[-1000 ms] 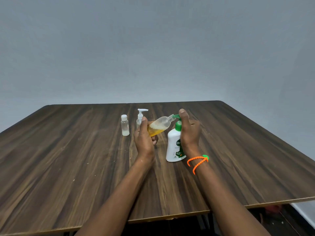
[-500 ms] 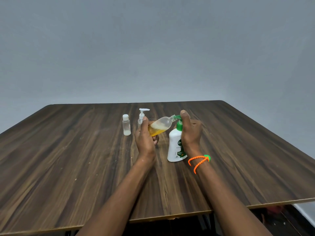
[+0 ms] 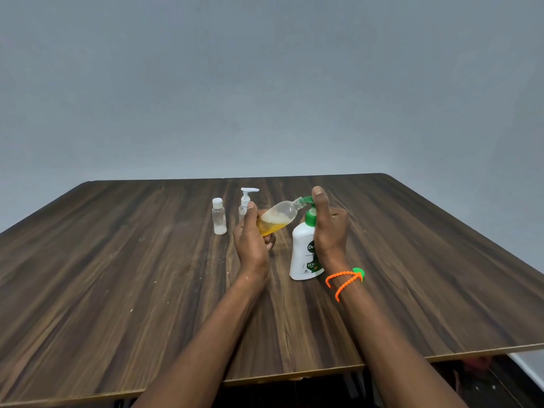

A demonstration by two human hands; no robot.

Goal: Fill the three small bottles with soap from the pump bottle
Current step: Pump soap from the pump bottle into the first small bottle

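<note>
Holding tilted bottle at pump nozzle; L hand.

On the dark wood-grain tabletop, the white plastic pump bottle with green pump head stands upright right of centre. The right hand sits behind and over it, thumb on the pump head. Left of it, the left hand holds the clear plastic bottle part-filled with amber soap tilted, its neck meeting the pump spout. Behind the left hand stands the small clear bottle with white pump top; further left, apart, the small clear bottle with white cap.
</note>
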